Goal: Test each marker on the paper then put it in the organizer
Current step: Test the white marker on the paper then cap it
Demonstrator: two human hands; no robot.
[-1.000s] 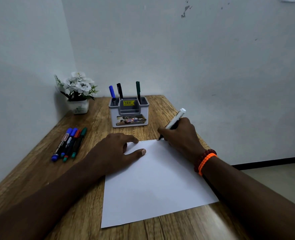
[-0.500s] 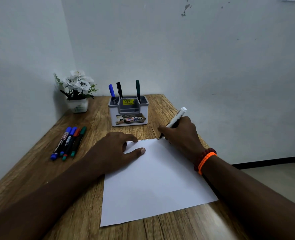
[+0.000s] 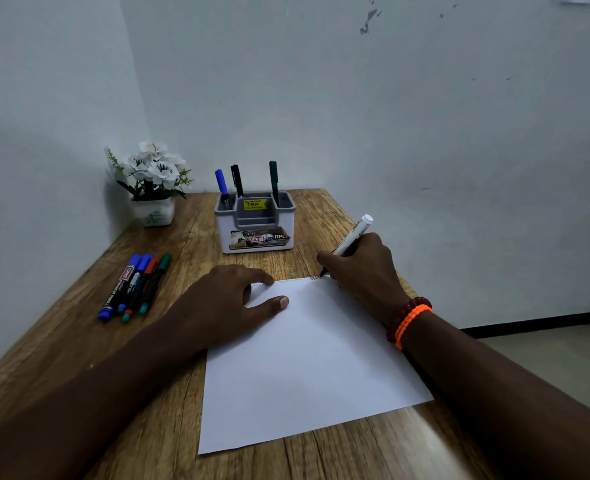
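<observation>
Now, from the head camera, our right hand [image 3: 362, 268] grips a white marker [image 3: 352, 237], tip at the paper's [image 3: 307, 358] far edge. Our left hand [image 3: 231, 299] presses flat, fingers relaxed. Beyond stands the organizer [image 3: 255, 223], three markers inside; four markers [image 3: 134, 285] lie left.

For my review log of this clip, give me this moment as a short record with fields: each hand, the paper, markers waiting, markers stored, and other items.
left hand: left hand rests flat on the paper's far left corner
right hand: right hand grips a white marker, tip at the paper's far edge
paper: white sheet on the wooden table, faint strokes along its far edge
markers waiting: four loose markers left of the paper
markers stored: three in the organizer
other: flower pot in the corner
</observation>
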